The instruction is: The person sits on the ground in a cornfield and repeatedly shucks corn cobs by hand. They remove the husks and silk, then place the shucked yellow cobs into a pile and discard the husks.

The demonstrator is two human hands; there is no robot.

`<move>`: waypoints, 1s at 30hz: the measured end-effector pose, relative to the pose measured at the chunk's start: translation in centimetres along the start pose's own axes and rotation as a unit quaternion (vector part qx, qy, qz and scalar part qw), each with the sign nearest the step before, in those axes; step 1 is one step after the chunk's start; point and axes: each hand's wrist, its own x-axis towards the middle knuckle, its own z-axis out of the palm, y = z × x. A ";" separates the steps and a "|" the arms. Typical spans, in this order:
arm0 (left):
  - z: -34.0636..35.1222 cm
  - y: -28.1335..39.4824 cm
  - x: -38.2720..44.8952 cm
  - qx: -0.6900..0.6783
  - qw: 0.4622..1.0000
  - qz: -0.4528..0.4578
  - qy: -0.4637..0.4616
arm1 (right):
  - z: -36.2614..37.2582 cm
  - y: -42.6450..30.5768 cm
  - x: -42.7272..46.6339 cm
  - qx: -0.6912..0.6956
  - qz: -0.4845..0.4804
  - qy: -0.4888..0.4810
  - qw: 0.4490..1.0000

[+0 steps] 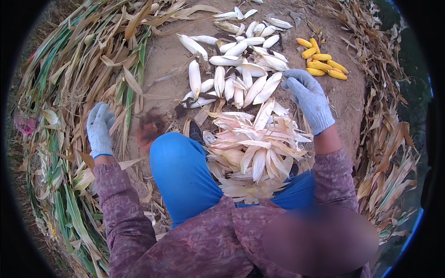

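Note:
My left hand (100, 128), in a pale knitted glove, hovers at the edge of the dry corn stalks (104, 62) with nothing seen in it and the thumb apart from the fingers. My right hand (309, 99), in a matching glove, is beside the right edge of a heap of corn ears in white husks (236, 60). Its fingers are curled, and their inner side is hidden. Beyond it lies a small pile of bare yellow corn cobs (318, 64). Stripped husks (255, 146) are heaped between my legs.
My bent knee (177, 163) in blue trousers rises left of the husks, with part of a dark shoe (195, 132) beyond it. Dry leaves and stalks (382, 153) line the right side. Bare soil (160, 80) shows around the ears. Something pink (25, 124) lies far left.

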 end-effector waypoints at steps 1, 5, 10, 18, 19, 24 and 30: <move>3.1 2.8 -0.9 -0.026 0.998 0.035 -0.037 | -0.5 0.7 0.1 0.004 -0.008 0.003 1.000; 12.2 11.0 -3.4 -0.201 0.950 0.090 -0.220 | -1.3 1.4 0.7 0.035 -0.008 0.089 0.995; 21.7 11.4 -6.3 -0.363 0.852 0.047 -0.374 | -1.3 2.1 1.4 0.078 -0.020 0.036 0.996; 23.9 8.6 -7.1 -0.390 0.870 -0.048 -0.297 | 3.9 4.4 2.6 -0.052 0.089 -0.068 0.992; 23.5 8.6 -6.8 -0.374 0.883 -0.036 -0.282 | 5.0 4.8 2.8 -0.084 0.118 -0.093 0.985; 21.8 7.8 -5.7 -0.377 0.886 -0.010 -0.268 | 11.7 8.2 4.3 -0.041 0.206 -0.203 0.956; 19.0 7.7 -4.0 -0.400 0.887 -0.010 -0.229 | 25.3 14.1 11.1 0.055 0.224 -0.161 0.960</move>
